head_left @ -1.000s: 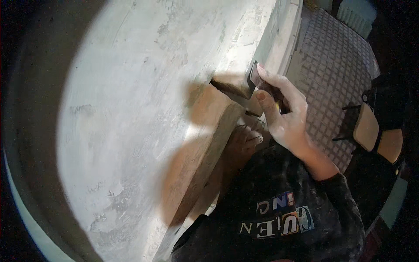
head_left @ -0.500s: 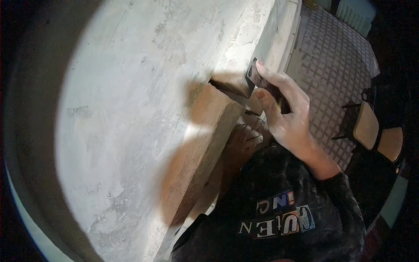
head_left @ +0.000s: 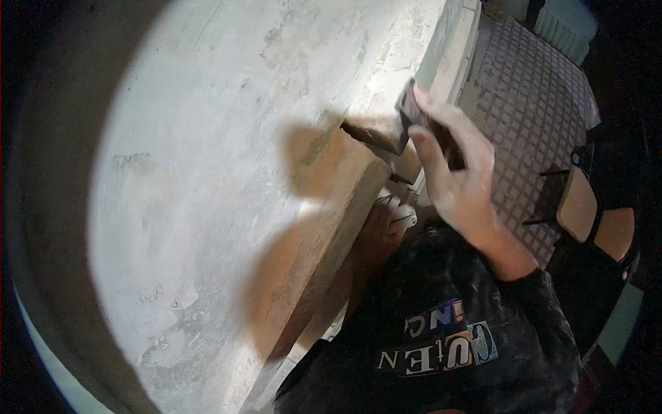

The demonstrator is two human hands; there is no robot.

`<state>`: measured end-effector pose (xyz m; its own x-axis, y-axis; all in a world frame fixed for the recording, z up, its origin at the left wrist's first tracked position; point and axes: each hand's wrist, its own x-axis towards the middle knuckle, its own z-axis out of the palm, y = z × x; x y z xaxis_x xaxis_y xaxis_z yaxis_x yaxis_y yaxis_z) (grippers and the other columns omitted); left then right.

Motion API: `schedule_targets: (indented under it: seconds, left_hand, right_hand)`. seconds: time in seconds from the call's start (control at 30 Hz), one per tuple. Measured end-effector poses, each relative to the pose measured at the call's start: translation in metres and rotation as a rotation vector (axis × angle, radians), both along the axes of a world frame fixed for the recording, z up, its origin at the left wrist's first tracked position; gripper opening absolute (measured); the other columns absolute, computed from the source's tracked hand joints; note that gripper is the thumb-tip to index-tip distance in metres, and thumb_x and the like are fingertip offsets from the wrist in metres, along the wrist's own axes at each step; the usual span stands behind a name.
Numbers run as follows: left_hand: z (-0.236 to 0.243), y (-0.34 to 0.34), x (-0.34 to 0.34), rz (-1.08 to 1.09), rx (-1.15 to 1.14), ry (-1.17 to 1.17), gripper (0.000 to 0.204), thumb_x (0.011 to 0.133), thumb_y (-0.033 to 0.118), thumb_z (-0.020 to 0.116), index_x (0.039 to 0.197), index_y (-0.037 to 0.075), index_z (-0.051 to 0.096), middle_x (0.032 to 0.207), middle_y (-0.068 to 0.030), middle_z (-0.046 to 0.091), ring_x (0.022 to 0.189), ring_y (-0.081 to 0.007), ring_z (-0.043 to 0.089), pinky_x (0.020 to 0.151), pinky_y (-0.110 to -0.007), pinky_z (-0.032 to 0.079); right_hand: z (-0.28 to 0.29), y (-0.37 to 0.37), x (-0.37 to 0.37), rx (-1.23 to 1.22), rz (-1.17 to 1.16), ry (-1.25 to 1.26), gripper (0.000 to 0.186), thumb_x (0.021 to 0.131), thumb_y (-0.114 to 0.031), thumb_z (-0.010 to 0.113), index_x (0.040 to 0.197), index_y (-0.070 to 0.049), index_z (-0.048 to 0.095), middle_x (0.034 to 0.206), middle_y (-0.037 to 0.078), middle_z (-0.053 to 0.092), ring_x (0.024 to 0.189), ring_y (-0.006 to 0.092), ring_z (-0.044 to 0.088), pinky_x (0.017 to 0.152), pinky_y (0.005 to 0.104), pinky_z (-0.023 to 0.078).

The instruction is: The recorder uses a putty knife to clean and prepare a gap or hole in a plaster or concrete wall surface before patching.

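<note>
My right hand (head_left: 458, 172) is closed round a dark, flat-bladed tool that looks like a putty knife (head_left: 408, 107), its blade between thumb and fingers and the rest hidden in the palm. The blade is at the edge of a rough plastered wall (head_left: 207, 172), beside the corner above a notch (head_left: 372, 141); whether it touches cannot be told. Below the notch, a plastered ledge (head_left: 338, 207) slants toward my body. Pale dust coats the hand and my dark shirt (head_left: 427, 290). My left hand does not show.
What looks like a foot with a white strap (head_left: 401, 217) is in shadow beside the ledge. To the right lies a patterned tiled floor (head_left: 514, 103), with two chairs, a nearer pale seat (head_left: 578, 203) and another seat (head_left: 615, 233). A pale ribbed radiator (head_left: 562, 31) stands far right.
The right hand and its tool have moved slightly upward along the wall edge, and the blade has tilted more upright. The hand's shadow on the wall has shifted left.
</note>
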<state>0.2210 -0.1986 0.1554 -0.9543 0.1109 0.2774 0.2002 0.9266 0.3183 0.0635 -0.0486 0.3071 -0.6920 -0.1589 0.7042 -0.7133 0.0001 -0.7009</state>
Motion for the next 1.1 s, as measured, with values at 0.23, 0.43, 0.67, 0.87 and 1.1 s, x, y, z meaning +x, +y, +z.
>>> schedule_targets:
  seconds: [0.23,0.43,0.67,0.87,1.1]
  left_hand:
    - [-0.006,-0.007,0.0,0.034,0.011,-0.011,0.04,0.084,0.008,0.072,0.124,0.008,0.066,0.129,-0.0166,0.064,0.12,-0.0367,0.062,0.105,-0.046,0.051]
    - [-0.01,-0.001,-0.001,0.056,0.023,-0.036,0.042,0.084,0.008,0.072,0.125,0.008,0.066,0.129,-0.0167,0.064,0.12,-0.0365,0.062,0.105,-0.046,0.05]
    - [-0.016,0.008,-0.002,0.078,0.038,-0.067,0.043,0.084,0.008,0.072,0.127,0.008,0.065,0.129,-0.0167,0.064,0.12,-0.0362,0.062,0.105,-0.046,0.05]
    - [-0.022,0.01,0.006,0.105,0.05,-0.088,0.045,0.084,0.008,0.072,0.128,0.008,0.065,0.129,-0.0168,0.064,0.12,-0.0359,0.062,0.106,-0.046,0.05]
    - [-0.018,0.014,-0.002,0.11,-0.06,-0.019,0.049,0.084,0.007,0.071,0.132,0.008,0.062,0.129,-0.0173,0.065,0.12,-0.0356,0.063,0.106,-0.045,0.05]
  right_hand:
    - [-0.006,-0.007,0.007,-0.048,0.052,-0.153,0.033,0.09,0.003,0.072,0.123,0.005,0.066,0.117,0.022,0.071,0.104,0.0268,0.071,0.091,0.0342,0.054]
    - [-0.006,0.0,0.009,0.013,0.079,-0.116,0.036,0.089,0.004,0.073,0.124,0.004,0.065,0.115,0.022,0.071,0.104,0.0269,0.071,0.091,0.0331,0.054]
    - [-0.003,0.008,0.006,-0.007,0.091,-0.13,0.037,0.09,0.003,0.072,0.126,0.004,0.065,0.111,0.019,0.071,0.102,0.0261,0.072,0.09,0.0321,0.054]
    - [0.002,0.001,-0.005,-0.024,0.036,-0.103,0.033,0.095,-0.01,0.073,0.124,0.004,0.065,0.115,0.021,0.072,0.107,0.0284,0.071,0.093,0.0354,0.054]
    - [0.005,0.002,-0.011,-0.054,0.072,-0.211,0.032,0.097,-0.008,0.069,0.126,0.004,0.065,0.113,0.022,0.072,0.104,0.0223,0.07,0.091,0.032,0.054]
